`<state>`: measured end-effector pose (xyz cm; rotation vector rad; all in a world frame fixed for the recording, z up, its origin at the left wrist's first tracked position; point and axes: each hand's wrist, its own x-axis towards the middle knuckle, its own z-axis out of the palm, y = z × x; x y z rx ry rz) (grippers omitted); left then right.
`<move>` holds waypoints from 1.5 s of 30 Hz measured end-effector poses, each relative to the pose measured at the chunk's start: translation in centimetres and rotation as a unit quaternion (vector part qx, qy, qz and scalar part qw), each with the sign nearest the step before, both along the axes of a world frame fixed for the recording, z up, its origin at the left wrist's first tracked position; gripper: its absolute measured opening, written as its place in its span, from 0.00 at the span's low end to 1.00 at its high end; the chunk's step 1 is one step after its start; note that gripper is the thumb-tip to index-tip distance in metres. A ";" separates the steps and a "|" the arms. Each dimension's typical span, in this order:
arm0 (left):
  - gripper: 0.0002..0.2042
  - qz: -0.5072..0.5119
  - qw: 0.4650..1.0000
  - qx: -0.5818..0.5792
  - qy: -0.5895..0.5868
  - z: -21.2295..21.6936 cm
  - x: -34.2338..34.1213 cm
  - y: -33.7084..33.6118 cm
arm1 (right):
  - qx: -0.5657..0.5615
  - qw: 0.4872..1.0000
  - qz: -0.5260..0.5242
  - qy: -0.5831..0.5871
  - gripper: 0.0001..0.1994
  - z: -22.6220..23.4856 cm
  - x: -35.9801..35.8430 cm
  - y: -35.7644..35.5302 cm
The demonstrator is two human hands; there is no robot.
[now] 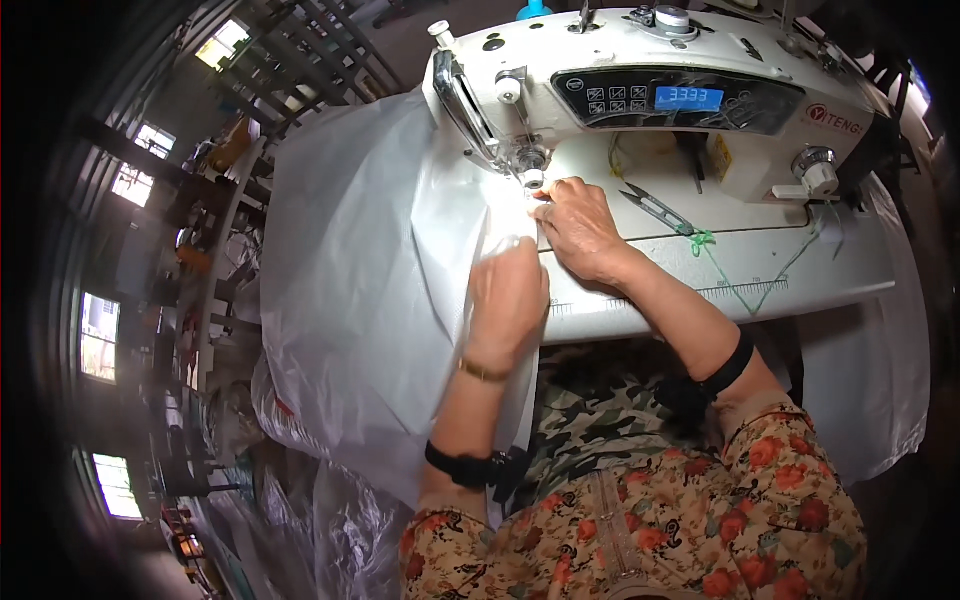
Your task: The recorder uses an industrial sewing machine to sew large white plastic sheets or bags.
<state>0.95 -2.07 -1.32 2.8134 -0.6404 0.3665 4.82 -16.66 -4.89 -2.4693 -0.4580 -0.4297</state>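
Observation:
A large sheet of white fabric (350, 240) drapes over the left of the sewing machine (700, 55) and runs under its lit needle area. On the fabric's right edge, just in front of the needle, lies my left hand (510, 295); its fingers are smeared by motion and washed out by the lamp. Close beside the presser foot, my right hand (580, 230) is closed, fingertips pinched at the fabric's edge. Glare hides the exact spot where needle and cloth meet. Thread snips (655, 210) with a green cord lie on the machine bed to the right of my right hand.
The machine bed (840, 265) carries a printed ruler along its front edge. A lit control panel (690, 98) faces me on the machine head. Crumpled clear plastic (350, 530) hangs at the lower left. Shelving with assorted items (225, 240) stands farther left.

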 end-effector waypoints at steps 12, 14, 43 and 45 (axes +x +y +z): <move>0.05 0.008 0.999 -0.041 0.007 -1.3 -4.2 1.3 | 0.014 0.999 0.033 0.029 0.13 0.1 -0.3 -0.5; 0.04 -0.002 0.998 -0.057 -0.009 -1.5 -3.9 1.4 | 0.007 0.999 0.037 0.017 0.13 0.1 -0.4 -0.4; 0.07 -0.037 0.983 -0.152 -0.092 -4.0 2.7 0.6 | -0.042 0.996 0.067 -0.045 0.11 -0.6 0.1 -0.1; 0.07 -0.059 0.983 -0.129 -0.117 -4.0 2.8 0.8 | -0.032 0.993 0.069 -0.086 0.10 -0.8 0.1 0.0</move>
